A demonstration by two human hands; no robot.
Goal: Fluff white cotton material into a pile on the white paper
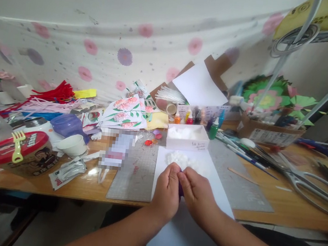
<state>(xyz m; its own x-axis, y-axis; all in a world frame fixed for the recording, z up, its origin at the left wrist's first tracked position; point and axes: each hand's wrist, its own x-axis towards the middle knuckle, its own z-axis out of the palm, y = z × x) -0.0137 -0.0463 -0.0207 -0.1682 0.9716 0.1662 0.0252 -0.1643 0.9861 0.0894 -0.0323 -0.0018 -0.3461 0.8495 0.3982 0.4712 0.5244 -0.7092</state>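
Observation:
My left hand point(167, 188) and my right hand point(196, 192) are pressed close together above the front of the table. Both are closed, fingers curled and thumbs meeting, around a small dark purple thing point(181, 189). Most of it is hidden between the palms, and its kind cannot be made out. Just beyond my knuckles lies a pile of white fluffy bits point(176, 157). They rest on a long sheet of white paper point(217, 192) that hangs over the table's front edge. Behind the pile stands an open white box point(187, 144) with more white stuff in it.
Under the paper lies a grey cutting mat point(133, 182). Small paint bottles, one of them green point(214, 128), stand behind the box. Large scissors point(308, 183), brushes and a wooden stick point(242, 175) lie at right. A red-lidded tub point(19, 146) and paper cup point(72, 145) stand left.

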